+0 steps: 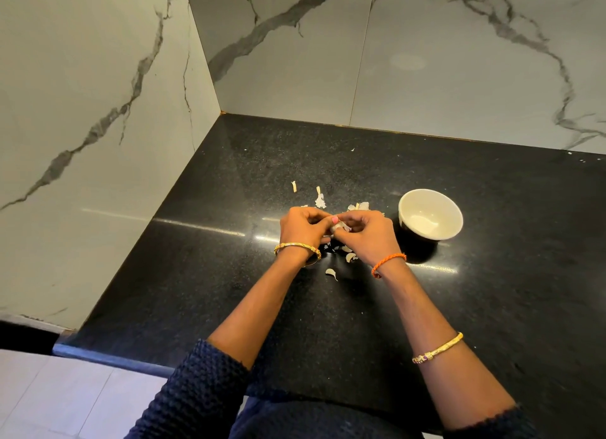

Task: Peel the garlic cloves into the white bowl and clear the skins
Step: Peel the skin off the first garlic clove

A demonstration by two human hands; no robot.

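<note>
Black stone worktop [196,274] is under my arms, and bits of garlic skin [320,199] lie on it just past my fingers and also under my wrists. On the left, my left hand [303,227] is curled up and pinches one side of the garlic clove [337,227]. The clove sits right between my two hands, so small that I can only see a pale bit of it, and I cannot tell which way its long side points. My right hand [367,232] is curled too and pinches the other side of the clove, with its fingers picking at the thin skin. One loose clove [332,273] lies on the worktop near my wrists, closer to me than my hands are, and another pale piece lies just under my right wrist. Further right is the white bowl [430,214]. It stands upright on the worktop, just beside my right hand but not touching it. I cannot see any clove in it; it looks empty to me. My right hand is the one nearer the bowl, so I think that hand should drop the clove in once the skin is off. The move would be a short one, out to the right.
</note>
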